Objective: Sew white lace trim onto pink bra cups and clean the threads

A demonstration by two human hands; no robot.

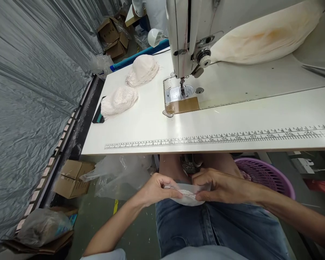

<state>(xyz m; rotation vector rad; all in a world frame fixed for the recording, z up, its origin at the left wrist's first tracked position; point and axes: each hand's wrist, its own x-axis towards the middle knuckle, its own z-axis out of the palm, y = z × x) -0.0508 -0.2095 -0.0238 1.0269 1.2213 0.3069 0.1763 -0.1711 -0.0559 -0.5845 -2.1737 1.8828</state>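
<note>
white cloth piece (188, 198) | lies crosswise over lap, below table (233, 119) edge | left hand (157, 189) pinches its left end | right hand (219, 186) pinches its right end | both equally near

a small sewing workshop: an industrial sewing machine (189, 39) sits in a white tabletop (233, 122) with a printed ruler (219, 139) along its edge, stacks of lace pieces (119, 101) beside it, cardboard boxes (70, 178) and plastic sheeting (29, 90) around, a purple basket (262, 173) below.
</note>
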